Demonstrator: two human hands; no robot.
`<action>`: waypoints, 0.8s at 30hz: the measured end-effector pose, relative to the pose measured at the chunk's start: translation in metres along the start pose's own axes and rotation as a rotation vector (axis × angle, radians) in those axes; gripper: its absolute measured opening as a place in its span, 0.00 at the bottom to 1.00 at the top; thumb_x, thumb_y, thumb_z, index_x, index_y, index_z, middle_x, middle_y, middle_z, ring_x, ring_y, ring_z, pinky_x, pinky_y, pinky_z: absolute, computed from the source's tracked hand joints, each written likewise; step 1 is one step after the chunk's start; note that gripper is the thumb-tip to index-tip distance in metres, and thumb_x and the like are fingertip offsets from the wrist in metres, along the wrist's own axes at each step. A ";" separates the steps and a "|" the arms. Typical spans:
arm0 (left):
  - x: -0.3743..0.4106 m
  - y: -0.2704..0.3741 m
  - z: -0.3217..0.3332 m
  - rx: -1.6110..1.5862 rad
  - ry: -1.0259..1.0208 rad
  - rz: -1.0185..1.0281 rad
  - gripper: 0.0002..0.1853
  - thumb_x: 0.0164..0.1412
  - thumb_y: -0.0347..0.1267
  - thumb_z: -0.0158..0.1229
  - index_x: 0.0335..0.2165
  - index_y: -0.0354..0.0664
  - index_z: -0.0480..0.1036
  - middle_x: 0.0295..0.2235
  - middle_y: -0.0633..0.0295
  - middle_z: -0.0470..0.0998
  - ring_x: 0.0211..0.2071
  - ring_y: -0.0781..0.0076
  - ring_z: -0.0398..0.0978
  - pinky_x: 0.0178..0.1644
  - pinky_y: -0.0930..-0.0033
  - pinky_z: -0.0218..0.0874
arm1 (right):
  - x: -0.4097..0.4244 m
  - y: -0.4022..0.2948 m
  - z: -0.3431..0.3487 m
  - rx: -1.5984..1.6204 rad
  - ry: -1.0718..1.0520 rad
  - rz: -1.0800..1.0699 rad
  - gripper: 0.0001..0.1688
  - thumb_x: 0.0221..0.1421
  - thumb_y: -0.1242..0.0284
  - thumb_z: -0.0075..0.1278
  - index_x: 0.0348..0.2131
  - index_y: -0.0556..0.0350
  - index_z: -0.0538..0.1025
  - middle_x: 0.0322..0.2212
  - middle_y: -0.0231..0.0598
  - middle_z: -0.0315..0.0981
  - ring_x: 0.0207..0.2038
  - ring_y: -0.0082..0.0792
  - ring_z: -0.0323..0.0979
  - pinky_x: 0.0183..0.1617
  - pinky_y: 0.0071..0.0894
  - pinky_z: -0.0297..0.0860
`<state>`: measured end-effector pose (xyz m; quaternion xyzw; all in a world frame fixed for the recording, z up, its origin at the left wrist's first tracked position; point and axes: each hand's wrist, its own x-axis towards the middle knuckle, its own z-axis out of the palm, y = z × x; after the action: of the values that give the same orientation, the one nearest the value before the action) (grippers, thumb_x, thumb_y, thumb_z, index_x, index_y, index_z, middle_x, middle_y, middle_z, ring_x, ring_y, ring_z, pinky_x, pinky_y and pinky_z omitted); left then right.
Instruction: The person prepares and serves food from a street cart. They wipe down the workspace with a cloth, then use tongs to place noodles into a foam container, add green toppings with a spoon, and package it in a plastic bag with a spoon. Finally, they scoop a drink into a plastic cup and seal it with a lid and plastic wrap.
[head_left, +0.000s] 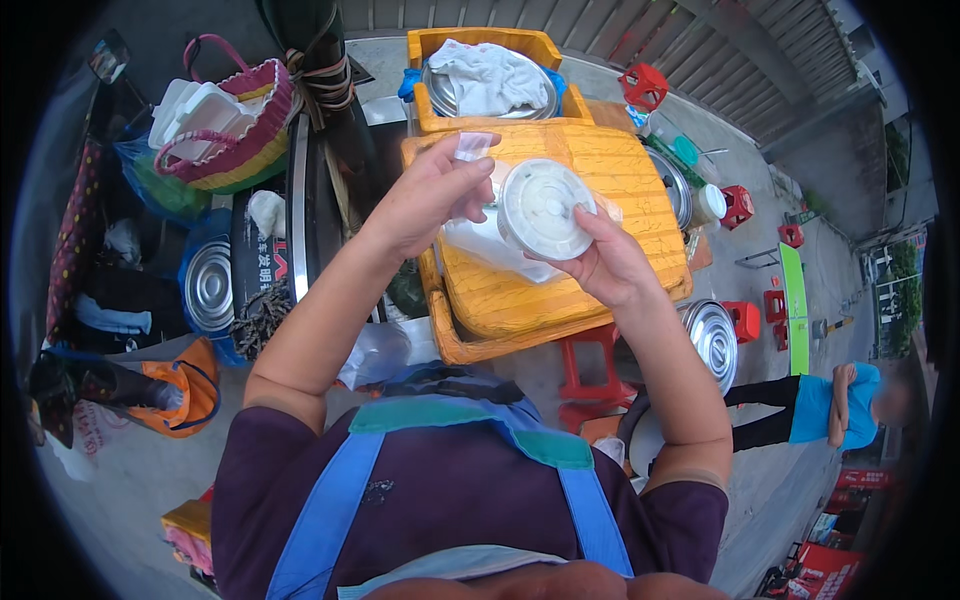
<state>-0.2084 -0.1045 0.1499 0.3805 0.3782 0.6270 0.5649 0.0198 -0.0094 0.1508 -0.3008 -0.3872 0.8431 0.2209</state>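
Observation:
Above a yellow foam box lid (630, 195), my right hand (604, 259) grips a round plastic container with a translucent lid (546, 206) by its rim. My left hand (442, 184) is just left of the container, its fingers partly curled around a small piece of clear plastic (474, 145), which looks like the edge of a bag. Thin clear plastic bags (487, 244) lie on the foam lid under both hands. What the container holds is hard to make out through its lid.
A white cloth (491, 75) lies on a metal pot lid behind the box. At left, a woven basket (262, 142) holds foam boxes. Metal lids (709, 341), jars (709, 202) and red stools (592, 367) stand right. A person in blue (836, 405) stands farther right.

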 end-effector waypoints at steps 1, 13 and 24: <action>0.000 -0.001 0.000 -0.006 -0.013 -0.002 0.23 0.64 0.33 0.48 0.55 0.37 0.58 0.25 0.67 0.71 0.23 0.84 0.67 0.32 0.79 0.63 | 0.004 0.008 -0.005 -0.006 0.018 0.018 0.29 0.63 0.68 0.39 0.59 0.57 0.52 0.55 0.49 0.59 0.55 0.48 0.64 0.54 0.54 0.69; 0.005 -0.007 -0.003 0.018 -0.094 -0.007 0.26 0.61 0.35 0.54 0.54 0.38 0.60 0.26 0.67 0.72 0.24 0.84 0.68 0.30 0.81 0.63 | 0.043 0.027 -0.012 0.013 0.180 0.032 0.22 0.64 0.71 0.35 0.56 0.54 0.55 0.52 0.48 0.61 0.52 0.48 0.67 0.46 0.51 0.74; 0.032 0.007 0.006 0.085 -0.095 -0.011 0.25 0.62 0.36 0.51 0.54 0.37 0.59 0.27 0.67 0.72 0.23 0.84 0.68 0.33 0.78 0.66 | 0.025 0.019 -0.004 -0.094 0.260 0.103 0.25 0.64 0.64 0.37 0.57 0.54 0.57 0.53 0.47 0.59 0.50 0.46 0.68 0.41 0.38 0.76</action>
<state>-0.2083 -0.0731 0.1608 0.4313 0.3794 0.5883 0.5691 0.0013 -0.0035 0.1257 -0.4369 -0.3786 0.7882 0.2112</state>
